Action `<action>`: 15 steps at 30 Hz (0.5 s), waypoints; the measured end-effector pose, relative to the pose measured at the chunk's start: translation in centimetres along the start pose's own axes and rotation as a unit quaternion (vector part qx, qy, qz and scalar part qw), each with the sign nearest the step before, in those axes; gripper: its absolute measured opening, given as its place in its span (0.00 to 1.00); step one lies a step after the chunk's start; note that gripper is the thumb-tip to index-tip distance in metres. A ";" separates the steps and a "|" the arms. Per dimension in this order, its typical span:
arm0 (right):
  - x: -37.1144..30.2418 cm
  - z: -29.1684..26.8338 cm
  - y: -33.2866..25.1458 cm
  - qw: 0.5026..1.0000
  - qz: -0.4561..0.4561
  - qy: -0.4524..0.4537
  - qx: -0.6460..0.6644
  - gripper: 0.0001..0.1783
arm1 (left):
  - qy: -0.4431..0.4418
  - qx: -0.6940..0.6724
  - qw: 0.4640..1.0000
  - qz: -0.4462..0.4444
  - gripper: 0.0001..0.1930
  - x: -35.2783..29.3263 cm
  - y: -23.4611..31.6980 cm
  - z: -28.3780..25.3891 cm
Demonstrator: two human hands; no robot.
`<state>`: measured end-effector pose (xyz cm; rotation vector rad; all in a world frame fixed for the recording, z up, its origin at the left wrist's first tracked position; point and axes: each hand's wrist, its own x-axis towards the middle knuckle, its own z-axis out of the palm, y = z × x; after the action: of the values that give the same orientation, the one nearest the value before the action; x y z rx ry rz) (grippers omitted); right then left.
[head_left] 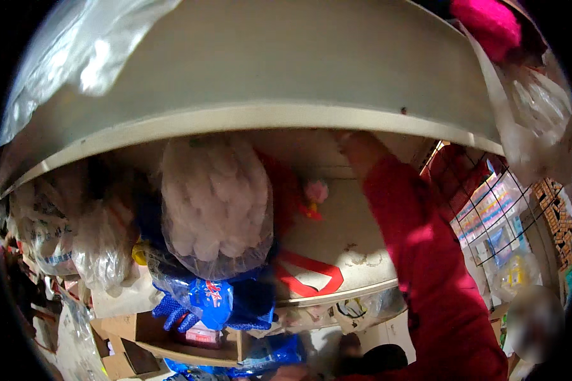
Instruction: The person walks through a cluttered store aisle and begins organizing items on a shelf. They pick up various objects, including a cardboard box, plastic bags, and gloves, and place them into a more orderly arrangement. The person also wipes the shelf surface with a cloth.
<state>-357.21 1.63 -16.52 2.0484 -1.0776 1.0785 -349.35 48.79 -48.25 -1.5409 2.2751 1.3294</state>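
My right arm, in a red sleeve, reaches up from the lower right into a shelf compartment. My right hand (365,154) is just under the front lip of the pale upper shelf (286,119). Its fingers are in shadow there, so what they touch or hold is hidden. To its lower left, a small pink flower-like thing (316,191) and a red strap (308,289) lie on the lower board (356,235). Farther left is a clear bag of white, lumpy pieces (216,203). A blurred skin-toned patch at the lower edge may be my left hand (289,373); its fingers cannot be made out.
Plastic bags (105,244) crowd the left side. Blue packages (235,301) hang below the clear bag, above a cardboard box (124,329). A black wire grid (489,209) stands right of my arm. Clear plastic (531,114) droops at the upper right.
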 end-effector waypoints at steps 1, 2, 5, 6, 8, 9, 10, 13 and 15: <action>0.3 -0.1 -1.1 0.999 -0.034 -0.007 0.004 0.28 | 0.001 0.008 1.000 0.016 0.14 0.4 -0.1 -0.2; 0.6 0.1 -2.8 0.998 -0.064 -0.015 0.019 0.28 | 0.005 0.009 1.000 0.019 0.14 0.4 -0.3 -0.2; 1.6 0.3 -4.4 0.990 -0.130 -0.027 0.053 0.27 | 0.031 0.017 0.999 0.029 0.13 0.5 -1.3 0.8; 1.9 0.1 -4.1 0.989 -0.136 -0.028 0.056 0.27 | 0.045 0.023 0.998 0.037 0.13 0.6 -2.0 1.0; 2.2 -0.2 -1.8 0.988 -0.143 -0.035 0.052 0.27 | 0.049 0.024 0.998 0.040 0.12 0.5 -2.2 1.2; 2.3 -0.6 -0.1 0.989 -0.136 -0.035 0.045 0.27 | 0.040 0.021 0.998 0.033 0.12 0.6 -1.7 0.5; 2.3 -1.2 1.9 0.991 -0.124 -0.037 0.034 0.27 | 0.034 0.017 0.999 0.025 0.12 0.3 -1.3 -0.2; 1.1 -2.5 8.0 0.997 -0.073 -0.040 -0.004 0.27 | 0.024 0.015 1.000 0.008 0.13 0.0 -0.9 -0.8; 0.1 -3.8 12.4 0.998 -0.029 -0.041 -0.038 0.27 | 0.023 0.013 1.000 0.007 0.13 0.1 -0.9 -0.9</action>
<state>-369.23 -1.77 -13.02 2.0659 -1.0760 0.9166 -348.37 48.02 -48.25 -1.5648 2.3249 1.2752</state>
